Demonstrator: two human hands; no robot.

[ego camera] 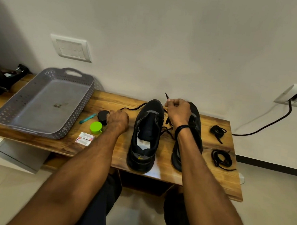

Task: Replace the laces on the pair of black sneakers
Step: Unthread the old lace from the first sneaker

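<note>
1. Lace (133, 108) step, as I judge it: threading at the toe eyelets of the left sneaker (147, 131), both ends out and being evened.
2. Left hand (117, 120): fingers curled tight round one lace end, fist low on the worktop (201, 175) at 9 o'clock of that sneaker.
3. Right hand (178, 111): pinches the other end over the toes, tip poking up toward 12 o'clock. It partly hides the right sneaker (197, 124).
4. To do it well: pull both ends level before crossing, keep the lace flat with no twist, and hold close to the tips so they feed cleanly. Watch the slack lying between the sneakers, as it could snag.
5. Task things sit mid-worktop, toes toward the wall at 12 o'clock, heels toward the person.
6. Counts:
   - sneakers: 2
   - lace in hands: 1
   - coiled lace bundles (218, 131): 2, at 3 o'clock of the pair (old or new, cannot tell)
   - basket (83, 104): 1, at 9 o'clock
   - black pot (103, 116): 1
   - green cap (96, 127): 1
   - teal pen (88, 118): 1
   - white boxes (86, 136): 2
</note>
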